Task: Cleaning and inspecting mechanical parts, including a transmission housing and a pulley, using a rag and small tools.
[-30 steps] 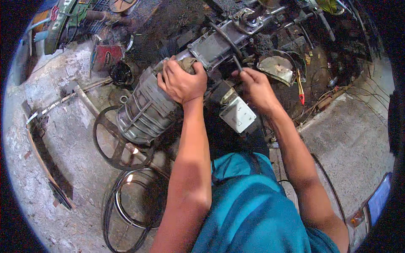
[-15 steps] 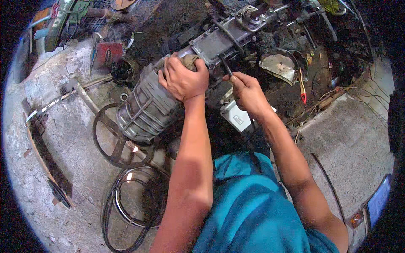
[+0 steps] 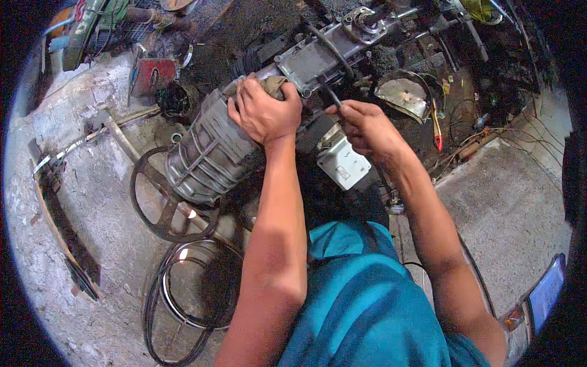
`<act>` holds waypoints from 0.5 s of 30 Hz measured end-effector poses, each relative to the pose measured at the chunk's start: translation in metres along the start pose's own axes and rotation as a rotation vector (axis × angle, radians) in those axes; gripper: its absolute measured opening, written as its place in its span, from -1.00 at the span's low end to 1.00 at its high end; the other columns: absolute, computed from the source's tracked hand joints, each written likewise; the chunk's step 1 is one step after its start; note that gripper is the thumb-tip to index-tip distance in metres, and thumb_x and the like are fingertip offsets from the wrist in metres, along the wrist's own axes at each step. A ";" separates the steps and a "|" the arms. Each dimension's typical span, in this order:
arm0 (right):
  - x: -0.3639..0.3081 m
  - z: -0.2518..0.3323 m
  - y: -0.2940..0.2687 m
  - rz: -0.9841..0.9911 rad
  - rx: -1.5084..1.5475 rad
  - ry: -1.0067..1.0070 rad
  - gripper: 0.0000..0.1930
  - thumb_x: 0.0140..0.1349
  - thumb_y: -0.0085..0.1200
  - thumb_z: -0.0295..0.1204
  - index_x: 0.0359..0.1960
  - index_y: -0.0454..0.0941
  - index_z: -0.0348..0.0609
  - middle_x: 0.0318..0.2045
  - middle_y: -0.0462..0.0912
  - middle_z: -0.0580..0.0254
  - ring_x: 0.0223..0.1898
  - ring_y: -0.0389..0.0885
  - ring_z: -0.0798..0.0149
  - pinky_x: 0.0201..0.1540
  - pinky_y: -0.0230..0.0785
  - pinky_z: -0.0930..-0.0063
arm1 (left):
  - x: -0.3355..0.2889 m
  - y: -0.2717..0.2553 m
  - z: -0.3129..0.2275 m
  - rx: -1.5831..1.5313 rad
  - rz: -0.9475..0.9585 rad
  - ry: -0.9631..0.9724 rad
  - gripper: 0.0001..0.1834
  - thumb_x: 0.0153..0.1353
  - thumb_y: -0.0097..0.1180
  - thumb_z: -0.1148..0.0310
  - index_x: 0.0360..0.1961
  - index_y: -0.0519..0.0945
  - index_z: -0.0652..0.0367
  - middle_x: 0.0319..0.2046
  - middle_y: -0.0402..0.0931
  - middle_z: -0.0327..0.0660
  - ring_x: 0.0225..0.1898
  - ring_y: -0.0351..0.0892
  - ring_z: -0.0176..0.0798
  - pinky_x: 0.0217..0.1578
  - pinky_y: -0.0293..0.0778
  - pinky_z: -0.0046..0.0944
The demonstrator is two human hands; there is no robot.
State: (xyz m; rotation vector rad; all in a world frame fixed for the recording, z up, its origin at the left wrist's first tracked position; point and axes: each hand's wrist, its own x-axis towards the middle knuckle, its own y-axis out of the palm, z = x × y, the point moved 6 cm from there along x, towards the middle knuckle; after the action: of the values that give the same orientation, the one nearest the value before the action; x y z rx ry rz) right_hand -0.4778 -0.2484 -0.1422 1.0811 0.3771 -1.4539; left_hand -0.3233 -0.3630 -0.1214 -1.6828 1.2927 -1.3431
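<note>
A grey ribbed metal gearbox (image 3: pixel 208 153) lies on its side at a slant across the middle, its long flat-topped end (image 3: pixel 315 61) reaching up to the right. On its upper side, my left hand (image 3: pixel 263 113) is closed over a dirty brown rag (image 3: pixel 275 85) and presses it against the casing. My right hand (image 3: pixel 370 128) grips a dark metal rod-like tool (image 3: pixel 332 95). The tool's far end meets the near edge of the casing; what it engages there is too dark to make out.
A steering wheel (image 3: pixel 139 194) and several hoops (image 3: pixel 165 287) lie at lower left. A white box (image 3: pixel 343 162) stands below my right hand. To the right are a metal plate (image 3: pixel 400 96) and a red-tipped brush (image 3: pixel 437 137). A red container (image 3: pixel 153 76) sits upper left.
My right hand has shifted slightly right and down with the tool, and its wrist has turned. More of the white box shows. The left hand stays on the rag.
</note>
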 end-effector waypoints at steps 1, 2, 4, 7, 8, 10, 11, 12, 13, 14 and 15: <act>-0.004 0.000 -0.005 -0.039 0.033 0.006 -0.71 0.58 -0.17 -0.26 0.04 0.57 -0.12 -0.66 0.10 0.64 -0.73 -0.01 0.64 -0.72 -0.17 0.64 | 0.001 0.000 0.000 -0.016 -0.001 -0.002 -0.50 0.00 0.15 0.14 -0.09 0.54 0.26 -0.08 0.63 0.08 0.12 0.57 0.06 0.24 0.25 0.19; -0.008 -0.001 -0.008 -0.083 0.071 0.015 -0.70 0.58 -0.17 -0.26 0.05 0.56 -0.13 -0.66 0.10 0.65 -0.73 -0.02 0.65 -0.72 -0.17 0.65 | 0.000 0.000 -0.001 -0.033 0.006 0.000 -0.50 0.01 0.15 0.13 -0.09 0.54 0.26 -0.09 0.63 0.08 0.12 0.57 0.06 0.25 0.25 0.19; -0.009 -0.003 -0.001 -0.095 0.121 0.023 -0.70 0.58 -0.17 -0.25 0.06 0.56 -0.13 -0.66 0.10 0.64 -0.73 -0.02 0.64 -0.72 -0.18 0.65 | 0.000 0.003 -0.001 -0.003 -0.033 0.021 -0.53 0.01 0.14 0.12 -0.12 0.54 0.23 -0.13 0.64 0.03 0.03 0.60 0.08 0.20 0.29 0.17; -0.003 -0.003 -0.001 -0.002 0.143 0.011 -0.70 0.57 -0.15 -0.24 0.06 0.57 -0.12 -0.66 0.12 0.65 -0.75 -0.01 0.64 -0.73 -0.18 0.65 | 0.000 0.000 -0.005 0.018 -0.093 0.049 -0.55 0.01 0.13 0.10 -0.16 0.53 0.20 -0.18 0.64 -0.02 -0.08 0.62 0.10 0.15 0.34 0.14; -0.003 0.000 -0.005 0.001 0.144 0.013 -0.70 0.57 -0.15 -0.24 0.06 0.57 -0.12 -0.66 0.12 0.65 -0.75 -0.01 0.64 -0.73 -0.18 0.65 | -0.001 -0.002 -0.004 0.017 -0.105 0.055 -0.56 0.01 0.13 0.10 -0.16 0.53 0.20 -0.19 0.64 -0.02 -0.09 0.62 0.10 0.15 0.34 0.14; -0.003 0.007 -0.012 -0.001 0.086 0.052 -0.70 0.57 -0.17 -0.25 0.05 0.57 -0.12 -0.67 0.13 0.64 -0.74 0.00 0.65 -0.73 -0.16 0.65 | -0.003 -0.001 0.000 0.002 -0.042 0.018 -0.52 0.00 0.14 0.12 -0.12 0.54 0.22 -0.14 0.64 0.03 0.02 0.59 0.08 0.20 0.29 0.16; -0.006 0.010 -0.015 -0.020 0.011 0.051 -0.69 0.57 -0.16 -0.24 0.05 0.57 -0.12 -0.67 0.16 0.64 -0.74 0.03 0.66 -0.73 -0.15 0.65 | -0.003 0.003 0.000 -0.021 0.018 -0.019 -0.49 -0.01 0.16 0.14 -0.07 0.54 0.25 -0.09 0.64 0.09 0.12 0.57 0.06 0.25 0.24 0.19; -0.004 0.008 -0.017 -0.021 0.010 0.052 -0.69 0.57 -0.16 -0.24 0.05 0.57 -0.12 -0.67 0.16 0.64 -0.74 0.03 0.66 -0.73 -0.15 0.65 | -0.002 0.004 -0.002 -0.023 0.019 -0.021 -0.49 -0.01 0.16 0.14 -0.07 0.54 0.25 -0.09 0.64 0.09 0.12 0.57 0.06 0.25 0.24 0.19; 0.000 0.007 -0.018 -0.003 0.038 0.034 -0.69 0.57 -0.16 -0.23 0.06 0.57 -0.12 -0.67 0.18 0.63 -0.74 0.04 0.66 -0.73 -0.14 0.65 | 0.001 0.006 -0.003 -0.014 0.020 -0.011 -0.49 -0.01 0.16 0.14 -0.07 0.54 0.25 -0.08 0.63 0.08 0.12 0.57 0.06 0.25 0.24 0.19; 0.000 0.006 -0.016 0.017 0.067 0.015 -0.68 0.57 -0.15 -0.22 0.06 0.57 -0.13 -0.67 0.19 0.63 -0.74 0.05 0.65 -0.72 -0.14 0.66 | 0.001 0.004 -0.002 -0.004 0.020 0.001 -0.49 -0.01 0.16 0.15 -0.07 0.54 0.26 -0.08 0.63 0.08 0.12 0.57 0.06 0.25 0.24 0.19; -0.001 0.007 -0.015 0.037 0.080 0.009 -0.67 0.57 -0.15 -0.22 0.06 0.58 -0.13 -0.67 0.20 0.63 -0.74 0.06 0.64 -0.72 -0.13 0.66 | -0.001 0.002 -0.001 -0.002 0.022 0.001 -0.49 -0.01 0.16 0.15 -0.07 0.54 0.26 -0.08 0.63 0.08 0.12 0.57 0.06 0.25 0.24 0.19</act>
State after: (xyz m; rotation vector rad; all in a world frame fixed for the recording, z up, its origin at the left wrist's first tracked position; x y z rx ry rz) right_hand -0.4939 -0.2498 -0.1437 1.1527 0.3059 -1.4419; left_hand -0.3248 -0.3630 -0.1231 -1.6650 1.3098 -1.3305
